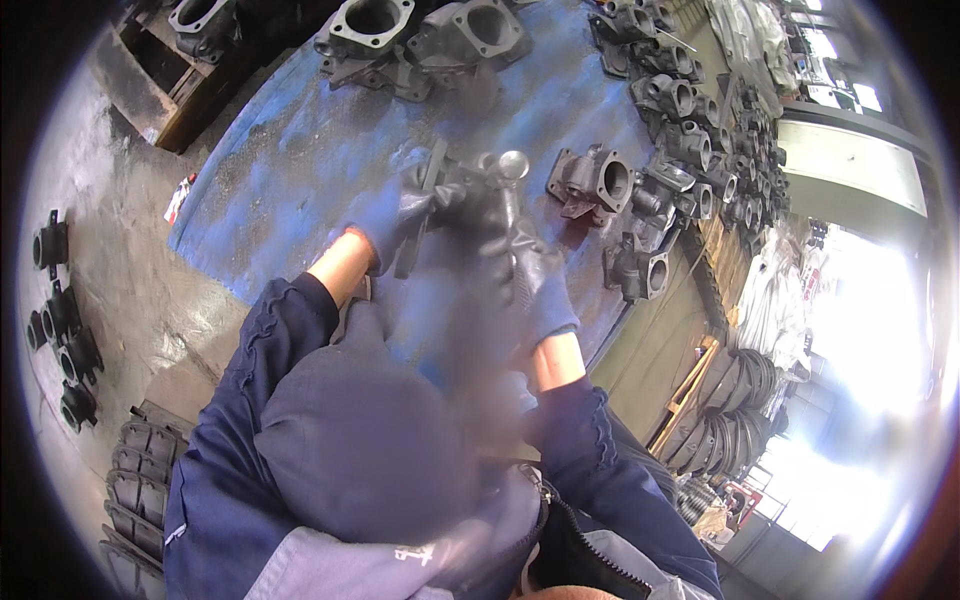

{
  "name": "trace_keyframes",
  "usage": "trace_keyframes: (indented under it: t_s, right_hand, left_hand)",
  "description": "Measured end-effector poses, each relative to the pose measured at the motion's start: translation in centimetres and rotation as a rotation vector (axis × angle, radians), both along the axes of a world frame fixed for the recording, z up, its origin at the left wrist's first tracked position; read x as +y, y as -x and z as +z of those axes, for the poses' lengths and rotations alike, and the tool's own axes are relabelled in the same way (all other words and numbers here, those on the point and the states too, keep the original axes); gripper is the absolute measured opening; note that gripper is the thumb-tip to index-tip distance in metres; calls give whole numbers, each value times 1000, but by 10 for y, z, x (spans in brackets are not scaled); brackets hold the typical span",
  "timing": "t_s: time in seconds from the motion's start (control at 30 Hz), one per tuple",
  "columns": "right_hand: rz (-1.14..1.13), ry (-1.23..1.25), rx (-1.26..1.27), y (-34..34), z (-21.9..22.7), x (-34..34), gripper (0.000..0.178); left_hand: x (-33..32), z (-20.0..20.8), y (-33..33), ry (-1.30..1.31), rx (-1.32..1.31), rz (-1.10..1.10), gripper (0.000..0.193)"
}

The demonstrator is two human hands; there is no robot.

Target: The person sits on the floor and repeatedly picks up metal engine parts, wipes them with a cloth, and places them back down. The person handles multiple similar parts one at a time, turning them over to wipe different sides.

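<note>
My left hand (385, 218), in a blue and dark grey work glove, is closed around a dark metal casting with a flat flange (433, 168). The casting stands on edge over the blue-stained worktable (300, 130). In my right hand (537, 275), gloved the same way, is a hammer (512, 166). Its shiny rounded head points away from me, close to the right of the casting. The fingers of both hands are partly blurred, and a smear on the lens hazes the middle of the view. Right of the hammer sits a flanged valve-like casting (592, 183).
Larger flanged castings (370, 22) stand at the table's far edge. Many more castings (690, 145) crowd its right side, one near the right edge (636, 268). On the floor at left lie dark metal parts (62, 320). A wooden pallet (180, 100) is at far left.
</note>
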State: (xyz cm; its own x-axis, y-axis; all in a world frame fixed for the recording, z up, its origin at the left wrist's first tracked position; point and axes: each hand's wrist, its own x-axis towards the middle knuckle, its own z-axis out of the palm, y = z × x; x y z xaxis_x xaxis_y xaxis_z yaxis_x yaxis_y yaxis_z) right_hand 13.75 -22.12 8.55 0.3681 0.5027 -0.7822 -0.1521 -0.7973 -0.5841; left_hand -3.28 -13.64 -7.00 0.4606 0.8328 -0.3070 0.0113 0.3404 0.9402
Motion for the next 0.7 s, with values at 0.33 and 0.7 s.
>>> trace_keyframes:
  t_s: [0.33,0.7]
  right_hand:
    - [93,68,-178,4,15,8,32]
    - [130,12,-143,-5,19,16,44]
  left_hand:
    - [0,-3,0,48,-80,-35,50]
    - [0,-9,2,32,-54,-38,53]
